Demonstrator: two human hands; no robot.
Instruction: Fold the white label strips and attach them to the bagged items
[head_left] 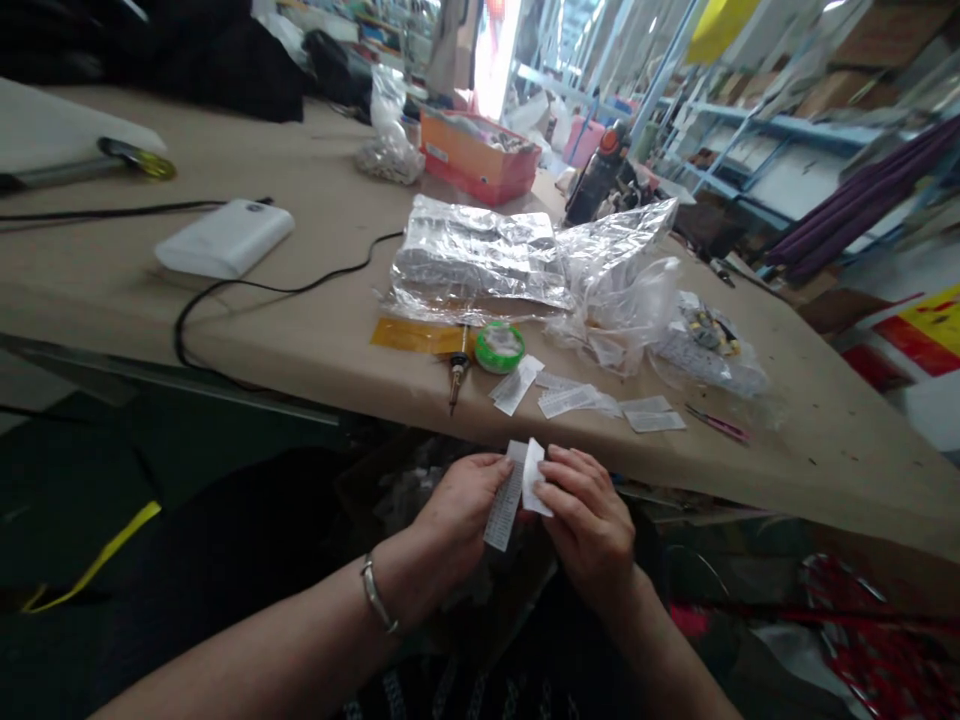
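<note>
My left hand [466,502] is closed on a narrow printed paper label [505,508], thumb on top, its lower end hanging free. Close beside it, my right hand [589,505] pinches a white folded paper label [533,476] between thumb and fingers. Both hands are in front of the table's edge, above my lap. On the table just beyond lie several more printed labels [570,398], some overlapping. A green-rimmed round tin [499,347] stands behind them, and a soldering iron [458,370] points toward me beside it.
Silvery plastic bags [480,255] cover the middle of the table [337,350]. Pink-handled snips [718,424] lie at the right. A white power bank [226,238] with a black cable sits left. An orange-red bin [480,155] stands at the back.
</note>
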